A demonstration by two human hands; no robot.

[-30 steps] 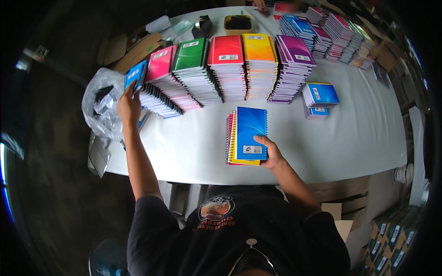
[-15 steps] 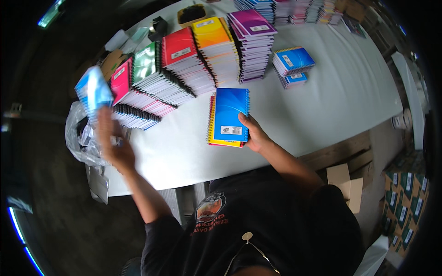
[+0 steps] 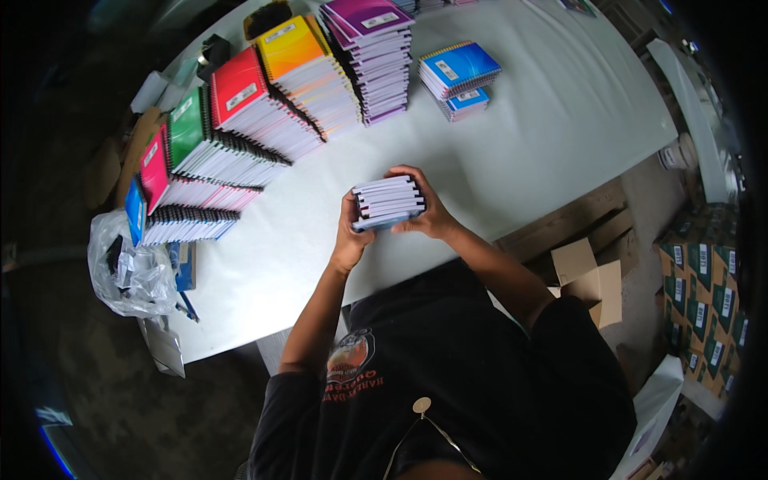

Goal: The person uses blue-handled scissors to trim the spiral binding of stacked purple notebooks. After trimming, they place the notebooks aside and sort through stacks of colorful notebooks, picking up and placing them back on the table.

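Between my two hands is a small stack of spiral notebooks [image 3: 389, 198], tilted so that its white page edges show, with a blue cover along the lower side. My left hand [image 3: 350, 234] grips the left end, fingers closed round it. On the opposite end my right hand [image 3: 430, 210] is wrapped, thumb below and fingers over the top. The bundle is held above the white-covered table [image 3: 264, 280], near its front edge. Covers of the inner notebooks are hidden.
Tall notebook piles curve along the left and back: blue [image 3: 136, 210], pink [image 3: 154, 170], green [image 3: 189, 128], red [image 3: 238, 86], yellow [image 3: 294, 48] and purple [image 3: 370, 18]. A smaller blue pile [image 3: 460, 68] stands right of them. A clear plastic bag [image 3: 132, 268] hangs at the left edge.
My left hand has come from the piles at left, where it held a blue notebook, to the stack. The stack has turned from cover-up to edge-on, now between both hands.
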